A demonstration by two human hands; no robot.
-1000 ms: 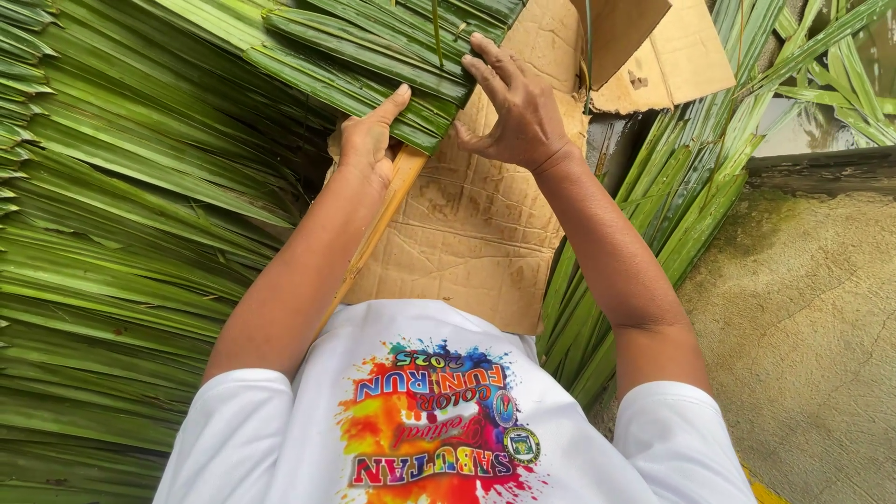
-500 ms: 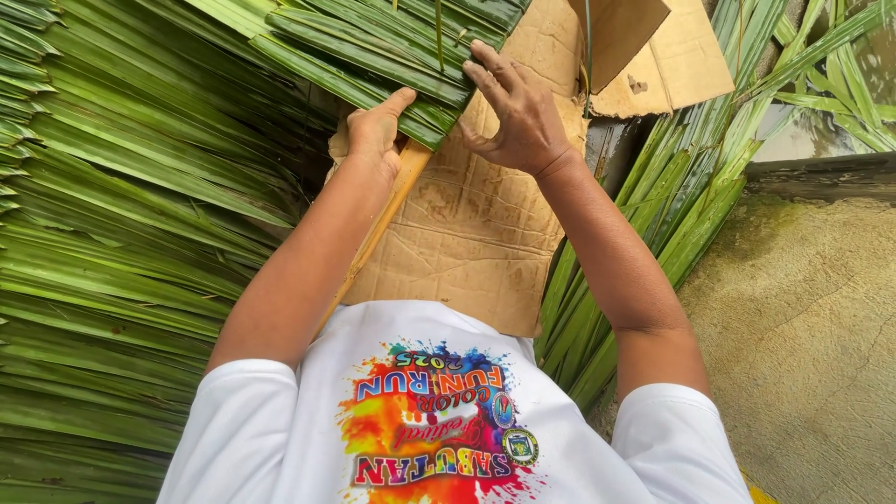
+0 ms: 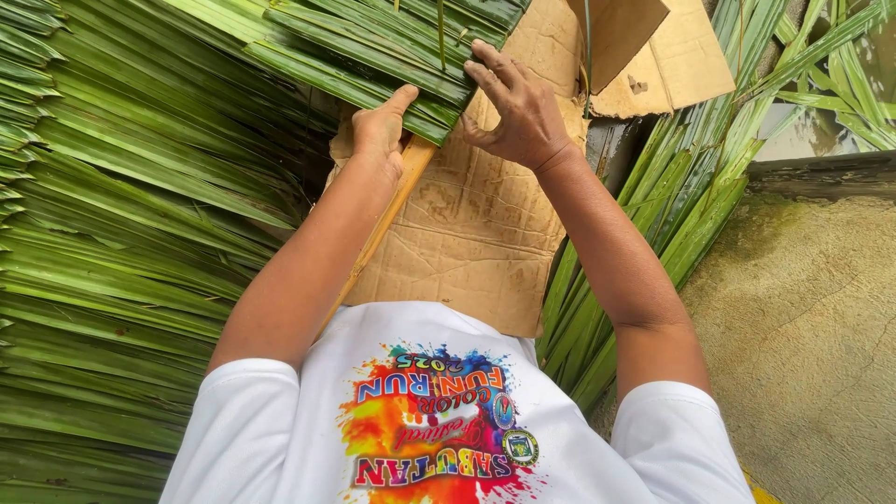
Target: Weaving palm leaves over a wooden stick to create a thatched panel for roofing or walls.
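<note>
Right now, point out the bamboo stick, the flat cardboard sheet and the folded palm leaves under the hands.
bamboo stick (image 3: 392,213), head view, on the bare tan shaft below the left hand.
cardboard sheet (image 3: 476,233), head view, on its creased middle.
folded palm leaves (image 3: 364,56), head view, on the green folded edge.

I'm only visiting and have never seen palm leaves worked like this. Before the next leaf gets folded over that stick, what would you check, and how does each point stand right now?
1. Left hand steadying the work: ok, it rests at the top of the wooden stick with the thumb against the folded leaves.
2. Right hand on the leaf edge: ok, the fingertips press the end of the folded leaves.
3. Cardboard sheet beneath the work: ok, it lies flat under the stick.
4. Loose leaves within reach: ok, a bundle lies to the right of the cardboard.
5. Fastening of the folded leaves: cannot tell, no stitch or tie shows.
</note>
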